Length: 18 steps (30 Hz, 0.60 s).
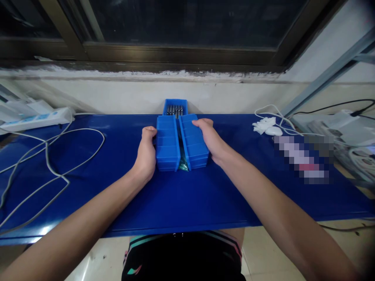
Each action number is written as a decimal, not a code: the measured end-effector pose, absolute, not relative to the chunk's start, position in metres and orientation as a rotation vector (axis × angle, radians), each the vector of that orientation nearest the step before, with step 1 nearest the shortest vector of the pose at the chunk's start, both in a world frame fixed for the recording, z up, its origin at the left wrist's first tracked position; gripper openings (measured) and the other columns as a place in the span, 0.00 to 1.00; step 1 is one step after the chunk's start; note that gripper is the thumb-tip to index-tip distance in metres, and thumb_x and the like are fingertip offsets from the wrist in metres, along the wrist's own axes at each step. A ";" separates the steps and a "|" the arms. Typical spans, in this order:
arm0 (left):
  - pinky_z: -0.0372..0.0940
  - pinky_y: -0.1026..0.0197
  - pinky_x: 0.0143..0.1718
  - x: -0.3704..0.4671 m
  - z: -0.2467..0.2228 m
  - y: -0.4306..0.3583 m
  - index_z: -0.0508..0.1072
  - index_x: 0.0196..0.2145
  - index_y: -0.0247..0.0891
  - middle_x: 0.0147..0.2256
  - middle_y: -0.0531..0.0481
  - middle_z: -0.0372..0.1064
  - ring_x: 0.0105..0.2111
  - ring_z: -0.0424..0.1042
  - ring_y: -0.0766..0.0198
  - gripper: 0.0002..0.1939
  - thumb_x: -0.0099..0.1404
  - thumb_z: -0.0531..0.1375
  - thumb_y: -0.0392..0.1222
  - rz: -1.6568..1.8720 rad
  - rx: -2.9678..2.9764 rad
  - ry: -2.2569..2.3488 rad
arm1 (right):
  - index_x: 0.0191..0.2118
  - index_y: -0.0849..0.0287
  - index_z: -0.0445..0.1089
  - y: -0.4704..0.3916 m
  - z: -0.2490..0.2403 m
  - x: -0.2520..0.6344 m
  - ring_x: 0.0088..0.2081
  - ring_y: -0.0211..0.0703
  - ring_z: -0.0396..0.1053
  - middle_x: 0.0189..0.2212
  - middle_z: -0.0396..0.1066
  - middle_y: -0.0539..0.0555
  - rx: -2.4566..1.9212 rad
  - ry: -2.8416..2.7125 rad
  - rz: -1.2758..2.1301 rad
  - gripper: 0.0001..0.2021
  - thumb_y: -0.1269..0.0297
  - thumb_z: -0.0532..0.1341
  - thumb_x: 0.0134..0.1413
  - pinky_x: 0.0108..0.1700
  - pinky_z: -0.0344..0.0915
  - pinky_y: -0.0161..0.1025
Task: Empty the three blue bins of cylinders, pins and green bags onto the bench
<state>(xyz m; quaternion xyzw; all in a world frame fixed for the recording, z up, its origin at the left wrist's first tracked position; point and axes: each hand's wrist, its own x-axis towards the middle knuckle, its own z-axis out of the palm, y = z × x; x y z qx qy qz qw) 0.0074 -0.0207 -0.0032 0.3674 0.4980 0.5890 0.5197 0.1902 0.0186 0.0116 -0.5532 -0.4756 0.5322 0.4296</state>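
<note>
Two blue plastic bins stand side by side at the middle of the table, a narrow gap between them. My left hand grips the outer side of the left blue bin, its thumb near the far corner. On the other side, my right hand holds the right blue bin, with the thumb resting on its upper face. That bin is slightly turned. Something shiny and green shows in the gap; its kind I cannot make out. Just behind, a third blue bin contains several metal cylinders.
A blue table runs below the wall and window. At left lie a white power strip and looped cables. At right are crumpled white tissue, a white mouse-like object, a blurred-out item and a metal frame.
</note>
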 end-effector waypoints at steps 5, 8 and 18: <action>0.67 0.57 0.40 0.014 0.008 -0.030 0.60 0.36 0.43 0.34 0.52 0.59 0.40 0.68 0.55 0.11 0.56 0.57 0.46 1.494 0.825 1.140 | 0.43 0.50 0.53 0.009 0.015 0.181 0.46 0.53 0.69 0.41 0.63 0.53 -1.365 -1.040 1.430 0.25 0.41 0.63 0.52 0.43 0.70 0.50; 0.66 0.58 0.40 0.013 0.008 -0.034 0.59 0.38 0.43 0.41 0.51 0.63 0.44 0.67 0.55 0.16 0.51 0.57 0.42 1.492 0.858 1.095 | 0.42 0.49 0.52 0.007 0.016 0.181 0.44 0.53 0.68 0.40 0.61 0.52 -1.328 -1.015 1.470 0.24 0.41 0.63 0.52 0.42 0.70 0.50; 0.65 0.60 0.37 0.002 0.003 -0.036 0.55 0.44 0.46 0.50 0.54 0.62 0.47 0.64 0.57 0.28 0.49 0.64 0.37 1.319 1.047 1.132 | 0.39 0.51 0.52 0.010 0.017 0.182 0.43 0.50 0.66 0.38 0.60 0.51 -1.270 -1.118 1.351 0.19 0.52 0.63 0.49 0.41 0.65 0.47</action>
